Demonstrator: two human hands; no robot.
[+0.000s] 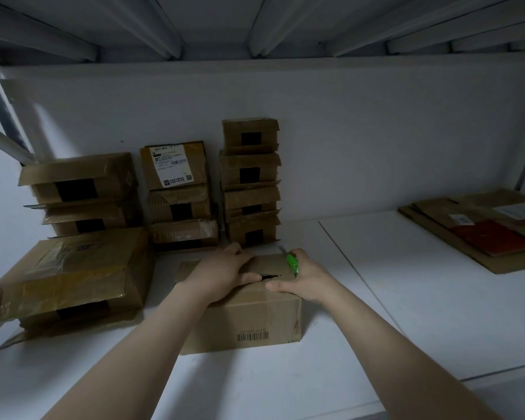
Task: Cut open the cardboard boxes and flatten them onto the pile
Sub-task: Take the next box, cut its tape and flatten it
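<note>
at the far left a large brown cardboard box with yellowish tape lies on the white shelf surface, its flaps loose. behind it, against the white back wall, stand three stacks of smaller boxes: a low stack of two brown boxes, a middle stack topped by a white shipping label, and a taller stack of four small brown boxes (their ends show dark openings).

in front of these stacks, near the middle, sits the brown cardboard box with a printed barcode, upright on the shelf surface. the left hand lies on its top flap, fingers stretched toward the far edge and thumb along a dark slit between the flaps. just right of it, the right hand has its fingers curled round a green-handled utility knife, with the blade end pointing away over the box's far right corner and the thumb resting along the near top edge.

well apart, at the right end of the shelf surface, lies the pile of flattened brown cardboard, with a red sheet on top of it.
</note>
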